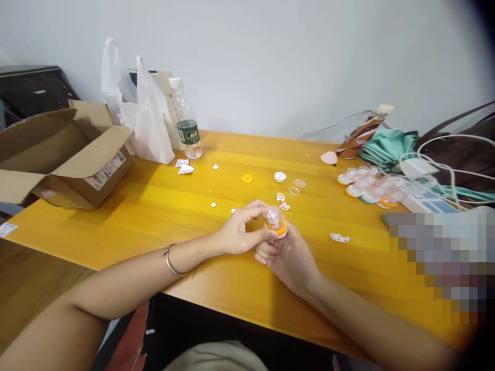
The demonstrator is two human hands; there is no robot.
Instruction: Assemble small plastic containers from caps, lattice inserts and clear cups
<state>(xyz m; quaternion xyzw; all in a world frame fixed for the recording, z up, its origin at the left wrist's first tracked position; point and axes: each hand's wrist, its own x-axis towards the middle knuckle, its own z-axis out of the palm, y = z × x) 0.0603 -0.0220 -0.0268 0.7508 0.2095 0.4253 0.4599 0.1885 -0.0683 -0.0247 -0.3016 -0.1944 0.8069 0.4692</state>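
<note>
A small clear dome toy (275,222) with an orange ring and a white base is held between both hands above the table. Something white shows inside its clear top. My left hand (243,229) grips it from the left, with thumb and fingers at the orange ring. From below and the right, my right hand (288,255) supports it with curled fingers. Beyond the hands lie a yellow disc (247,178), a white round cap (280,176), a clear plastic cup (297,187) and white spoked pieces (280,197). A flat white cut-out piece (339,237) lies to the right.
Several similar clear domes (365,185) stand at the right near a power strip (429,196), cables and a teal cloth (389,147). A brown drink bottle (361,135) leans behind. An open cardboard box (93,175), a plastic bag (149,123) and a water bottle (188,131) are left.
</note>
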